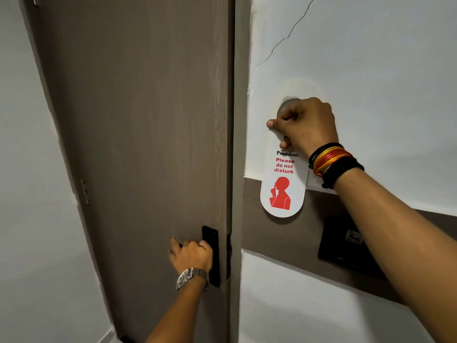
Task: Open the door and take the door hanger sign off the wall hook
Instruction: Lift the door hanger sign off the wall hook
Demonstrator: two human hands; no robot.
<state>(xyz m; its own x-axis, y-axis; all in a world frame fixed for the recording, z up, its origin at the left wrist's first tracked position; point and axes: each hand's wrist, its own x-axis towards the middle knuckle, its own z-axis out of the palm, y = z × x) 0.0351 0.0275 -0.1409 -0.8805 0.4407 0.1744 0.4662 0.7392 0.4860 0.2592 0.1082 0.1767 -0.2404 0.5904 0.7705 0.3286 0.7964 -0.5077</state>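
The right hand [305,125] is pinching the top of the sign [283,186] by the hook [285,106] on the wall [371,70]; the left hand [191,254] is gripping the handle [210,253] of the door [138,120]; the sign is hanging white, round-ended, showing red "Please do not disturb" and a shushing figure.

Matt wood-grain door [138,120], glossy card sign [284,191], cracked painted wall [371,58]
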